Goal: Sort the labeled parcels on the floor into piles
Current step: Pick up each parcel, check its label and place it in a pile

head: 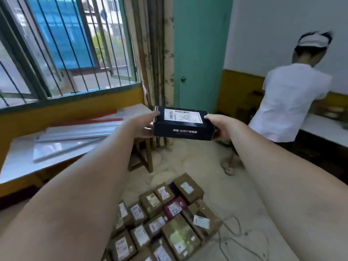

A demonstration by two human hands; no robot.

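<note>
I hold a dark navy box (183, 129) with a white shipping label on its top up at arm's length, well above the floor. My left hand (145, 125) grips its left end and my right hand (216, 127) grips its right end. On the floor below lie several labeled parcels (160, 221) packed side by side, mostly brown cardboard boxes, with one magenta box (174, 207) among them.
A white table (24, 159) with long panels on it stands at the left under a barred window. A wooden stool (145, 157) is beside it. Another person in a white shirt (290, 102) bends over a counter at the right. A grey cable (233, 230) trails on the floor.
</note>
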